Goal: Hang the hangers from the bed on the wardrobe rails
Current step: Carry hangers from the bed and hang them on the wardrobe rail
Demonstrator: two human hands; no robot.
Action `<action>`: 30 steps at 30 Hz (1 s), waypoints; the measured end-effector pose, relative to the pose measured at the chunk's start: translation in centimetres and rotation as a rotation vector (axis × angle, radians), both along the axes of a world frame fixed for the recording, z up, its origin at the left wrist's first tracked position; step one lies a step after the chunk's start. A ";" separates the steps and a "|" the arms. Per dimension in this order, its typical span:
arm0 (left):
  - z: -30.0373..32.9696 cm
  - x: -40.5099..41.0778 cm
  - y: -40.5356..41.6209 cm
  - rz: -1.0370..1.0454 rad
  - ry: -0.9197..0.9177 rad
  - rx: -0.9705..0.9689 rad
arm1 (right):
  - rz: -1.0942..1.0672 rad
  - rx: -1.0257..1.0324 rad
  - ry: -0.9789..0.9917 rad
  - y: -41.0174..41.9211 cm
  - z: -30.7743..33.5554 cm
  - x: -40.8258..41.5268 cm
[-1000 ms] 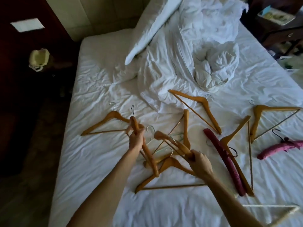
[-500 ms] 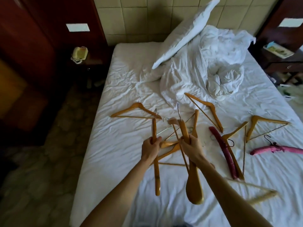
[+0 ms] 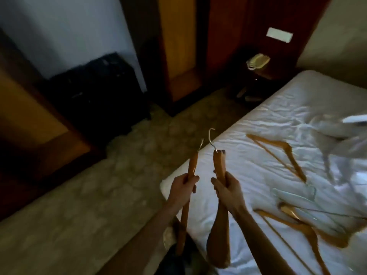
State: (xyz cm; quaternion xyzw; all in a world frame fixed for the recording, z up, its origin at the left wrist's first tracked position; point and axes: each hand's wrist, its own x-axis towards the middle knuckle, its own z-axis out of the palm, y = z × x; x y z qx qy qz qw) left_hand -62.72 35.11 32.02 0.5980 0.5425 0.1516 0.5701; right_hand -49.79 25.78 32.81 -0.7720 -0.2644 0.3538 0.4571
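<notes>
My left hand (image 3: 183, 188) grips a thin wooden hanger (image 3: 192, 166) edge-on, its metal hook pointing up. My right hand (image 3: 227, 190) grips a thicker wooden hanger (image 3: 219, 163), also edge-on with its hook up, its lower end hanging beneath my wrist. Both hands are over the left corner of the bed (image 3: 248, 159). More wooden hangers stay on the white sheet: one (image 3: 282, 153) in the middle, one (image 3: 303, 227) near the front, plus a pale wire hanger (image 3: 294, 199) between them. A wooden wardrobe (image 3: 178, 46) stands across the floor, its rails not visible.
A dark suitcase (image 3: 95, 92) stands against the wall left of the wardrobe. A bedside table with a pale telephone (image 3: 258, 61) sits at the head of the bed. Patterned floor (image 3: 99, 185) lies open between bed and wardrobe. Crumpled duvet (image 3: 341, 139) is at right.
The view has swung left from the bed toward the wardrobe and floor. Both hands have lifted their hangers off the bed and carried them over its left corner.
</notes>
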 end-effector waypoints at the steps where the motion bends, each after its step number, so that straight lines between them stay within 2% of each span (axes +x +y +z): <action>1: 0.1 -2.6 1.4 0.065 -0.010 -0.006 | 0.067 0.007 -0.008 2.4 0.3 -1.9; 7: 2.1 -17.0 10.7 0.412 -0.128 -0.003 | 0.412 0.057 -0.080 16.3 2.6 -13.8; 14: 4.3 -35.2 23.2 0.598 -0.182 0.072 | 0.685 0.084 0.078 32.8 5.1 -30.6; 21: 7.9 -47.8 33.7 0.648 -0.269 0.119 | 0.768 0.130 0.164 45.4 7.9 -42.8; 26: 9.0 -53.0 42.4 0.693 -0.298 0.162 | 0.793 0.162 0.246 54.3 9.2 -48.2; 30: 10.4 -55.8 50.7 0.659 -0.339 0.200 | 0.813 0.269 0.316 63.0 10.1 -51.3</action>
